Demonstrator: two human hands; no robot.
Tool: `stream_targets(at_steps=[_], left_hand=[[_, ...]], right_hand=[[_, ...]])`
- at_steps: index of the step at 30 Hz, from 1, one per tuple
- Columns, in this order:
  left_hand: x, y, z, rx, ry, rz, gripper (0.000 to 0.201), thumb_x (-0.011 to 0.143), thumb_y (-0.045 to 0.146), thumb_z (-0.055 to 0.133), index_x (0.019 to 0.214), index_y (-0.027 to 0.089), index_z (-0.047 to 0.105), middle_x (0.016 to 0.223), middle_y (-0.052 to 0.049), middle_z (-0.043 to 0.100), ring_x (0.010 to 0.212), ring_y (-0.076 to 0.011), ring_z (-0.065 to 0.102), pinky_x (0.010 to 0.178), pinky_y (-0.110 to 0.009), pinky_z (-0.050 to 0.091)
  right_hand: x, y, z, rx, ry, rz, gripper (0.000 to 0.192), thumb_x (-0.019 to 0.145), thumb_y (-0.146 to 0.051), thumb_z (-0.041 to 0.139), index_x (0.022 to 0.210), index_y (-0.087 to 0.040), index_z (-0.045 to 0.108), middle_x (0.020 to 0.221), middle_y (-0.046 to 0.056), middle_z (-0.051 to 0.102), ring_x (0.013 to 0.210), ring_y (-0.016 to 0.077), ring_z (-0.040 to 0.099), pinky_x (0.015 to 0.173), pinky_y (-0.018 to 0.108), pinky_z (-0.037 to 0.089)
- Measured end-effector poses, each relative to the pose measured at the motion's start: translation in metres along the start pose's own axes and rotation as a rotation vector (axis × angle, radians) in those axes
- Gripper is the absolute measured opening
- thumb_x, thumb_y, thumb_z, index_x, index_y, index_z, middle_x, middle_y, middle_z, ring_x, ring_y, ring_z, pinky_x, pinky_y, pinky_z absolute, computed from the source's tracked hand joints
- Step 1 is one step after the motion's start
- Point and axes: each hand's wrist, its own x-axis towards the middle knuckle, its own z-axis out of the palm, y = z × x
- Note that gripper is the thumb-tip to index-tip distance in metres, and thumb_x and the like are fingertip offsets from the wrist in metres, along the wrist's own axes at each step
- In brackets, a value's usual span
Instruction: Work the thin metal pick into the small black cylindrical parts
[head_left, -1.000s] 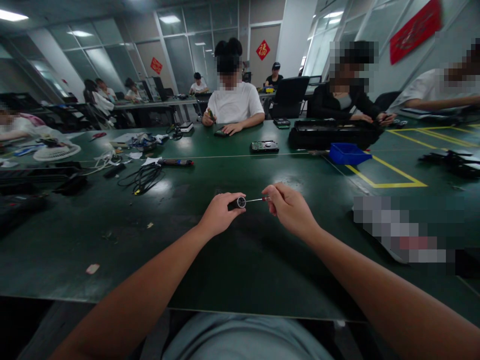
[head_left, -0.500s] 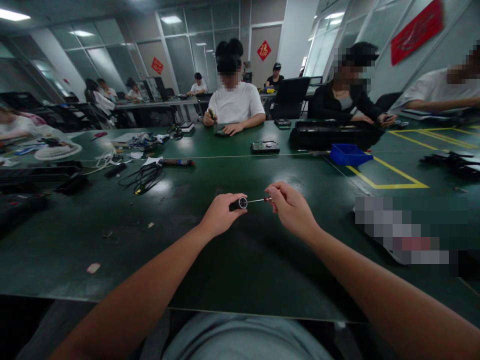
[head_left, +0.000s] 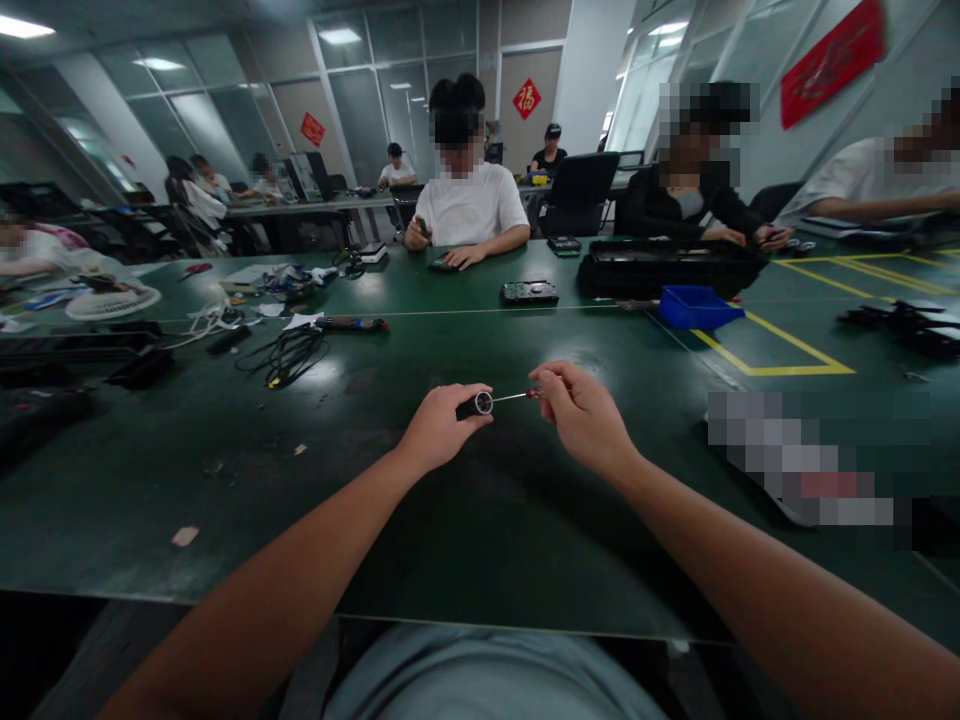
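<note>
1. Cylinder, dark with a pale-ringed end, sat mid-frame over the green table.
2. Left hand gripped it, thumb and fingers parted only by its width.
3. Right hand had fingers curled tightly on a screwdriver, shaft toward the ringed end; tip contact could not be told.
4. Blue bin stood upper right of centre.
</note>
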Motion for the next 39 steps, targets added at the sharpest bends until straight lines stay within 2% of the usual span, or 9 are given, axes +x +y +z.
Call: stream_targets(at_steps=[3,7,11,15,19,22,24,32,39], left_hand=[[0.000,0.000,-0.001,0.005,0.002,-0.002,0.036,0.084,0.026,0.072,0.119,0.026,0.066,0.109,-0.003,0.070,0.102,-0.0226,0.062,0.094,-0.040,0.046],[0.000,-0.001,0.000,0.002,-0.024,-0.001,0.035,0.084,0.025,0.072,0.119,0.025,0.066,0.110,-0.003,0.070,0.102,-0.0223,0.062,0.095,-0.039,0.046],[-0.001,-0.002,0.002,-0.016,-0.014,0.004,0.038,0.084,0.025,0.072,0.121,0.024,0.065,0.114,-0.004,0.069,0.106,-0.0222,0.062,0.097,-0.038,0.046],[-0.001,-0.002,0.002,-0.028,0.005,0.014,0.039,0.084,0.026,0.073,0.122,0.024,0.065,0.115,-0.003,0.069,0.106,-0.0211,0.062,0.097,-0.037,0.046],[-0.002,0.000,0.001,-0.050,0.015,0.040,0.039,0.085,0.028,0.072,0.124,0.025,0.063,0.117,-0.003,0.068,0.109,-0.0210,0.061,0.097,-0.037,0.045],[-0.002,0.001,0.000,-0.063,0.004,0.076,0.039,0.086,0.026,0.071,0.124,0.026,0.063,0.117,-0.002,0.068,0.109,-0.0205,0.060,0.098,-0.037,0.045],[-0.002,0.001,-0.001,-0.052,-0.004,0.081,0.040,0.086,0.026,0.071,0.125,0.026,0.063,0.116,-0.002,0.068,0.108,-0.0205,0.060,0.097,-0.037,0.045],[-0.002,0.002,-0.002,-0.010,-0.028,0.037,0.040,0.086,0.029,0.071,0.126,0.027,0.063,0.113,-0.003,0.069,0.104,-0.0221,0.060,0.094,-0.038,0.046],[-0.001,0.001,-0.001,-0.007,-0.023,0.047,0.041,0.086,0.029,0.072,0.125,0.026,0.063,0.113,-0.003,0.069,0.104,-0.0215,0.061,0.093,-0.037,0.046]], right_hand=[[0.000,0.003,0.001,0.090,0.004,0.010,0.017,0.093,-0.029,0.044,0.101,-0.023,0.058,0.072,-0.001,0.060,0.069,0.0170,0.059,0.065,0.031,0.044],[0.000,0.005,0.001,0.095,-0.040,0.011,0.022,0.096,-0.034,0.041,0.092,-0.022,0.059,0.066,-0.002,0.054,0.062,0.0156,0.054,0.062,0.031,0.043],[0.001,0.006,0.003,0.143,0.033,0.035,0.016,0.092,-0.032,0.050,0.103,-0.023,0.055,0.072,-0.002,0.058,0.068,0.0160,0.057,0.066,0.032,0.046],[0.004,0.007,0.007,0.335,0.077,0.074,0.021,0.088,-0.041,0.058,0.093,-0.021,0.058,0.083,0.004,0.064,0.077,0.0173,0.062,0.077,0.035,0.051],[0.010,0.014,0.008,0.509,0.090,0.200,0.028,0.089,-0.050,0.053,0.090,-0.022,0.058,0.082,0.004,0.062,0.074,0.0183,0.061,0.074,0.037,0.055],[0.015,0.021,0.007,0.633,0.035,0.350,0.026,0.089,-0.048,0.053,0.083,-0.023,0.055,0.071,0.003,0.056,0.063,0.0179,0.057,0.070,0.038,0.056],[0.016,0.024,0.006,0.673,0.031,0.401,0.025,0.090,-0.047,0.052,0.080,-0.023,0.053,0.067,0.002,0.053,0.059,0.0173,0.054,0.068,0.039,0.056],[0.013,0.020,0.009,0.577,0.139,0.263,0.024,0.089,-0.047,0.056,0.087,-0.023,0.056,0.077,0.002,0.058,0.067,0.0156,0.058,0.068,0.033,0.056],[0.008,0.015,0.010,0.413,0.137,0.133,0.024,0.091,-0.045,0.054,0.092,-0.021,0.058,0.082,0.003,0.064,0.072,0.0155,0.062,0.070,0.033,0.055]])
